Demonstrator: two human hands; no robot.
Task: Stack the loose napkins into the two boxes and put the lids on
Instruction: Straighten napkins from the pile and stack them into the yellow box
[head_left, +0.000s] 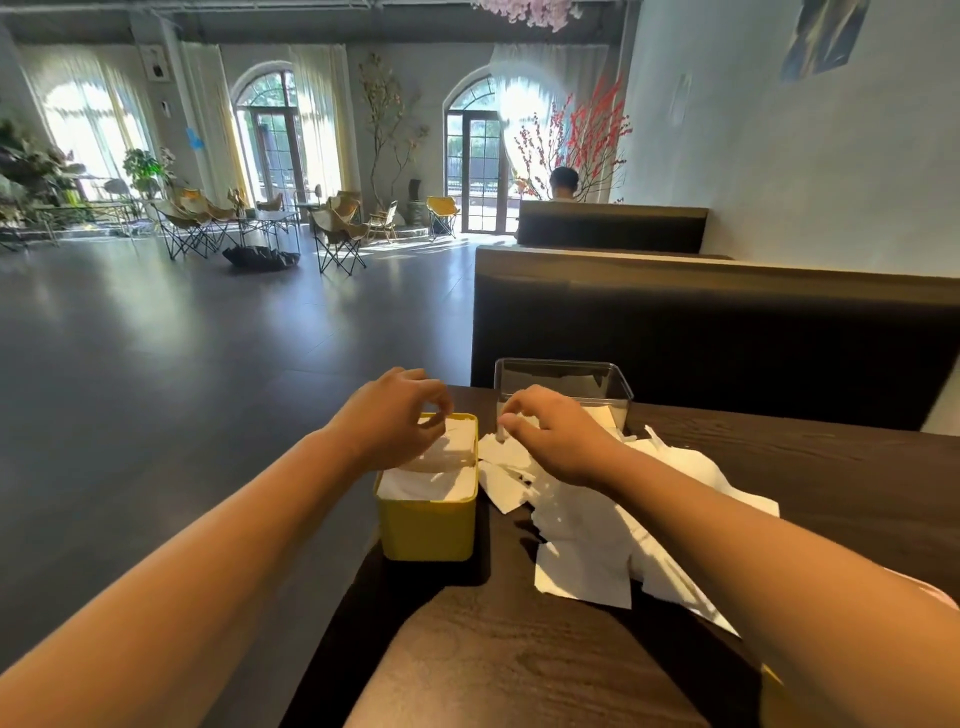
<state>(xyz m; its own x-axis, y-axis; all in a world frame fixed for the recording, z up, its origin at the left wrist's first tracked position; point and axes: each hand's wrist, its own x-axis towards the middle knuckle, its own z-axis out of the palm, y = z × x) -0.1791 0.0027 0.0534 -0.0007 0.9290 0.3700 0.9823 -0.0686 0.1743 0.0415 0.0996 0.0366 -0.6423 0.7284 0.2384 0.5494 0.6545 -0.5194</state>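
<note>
The left hand (400, 415) is hovering over the far end of the yellow box (426, 530), which is sitting at the left edge of the dark wooden desk (519, 665); its thumb and forefinger are closing into a narrow grip right at the top sheet of the white stack (421, 483) filling that box, though I cannot tell whether paper is actually being pinched; the box is standing without a lid. The right hand (556, 436) is reaching just beside it, its fingers curling down and its grip narrowing on the raised edge of a sheet from the loose napkins (587, 545); these are lying in a ragged, overlapping spread on the desk, running from the yellow box back toward the person's right arm. The clear box (566, 379) is standing upright behind the right hand at the far edge of the desk, also without a lid, with some white paper showing low inside it (how much is hidden by the hand). A dark padded bench back (701, 338) is rising behind the desk; beyond it a seated person (563, 183) is showing in front of red flowering branches (592, 135).
</note>
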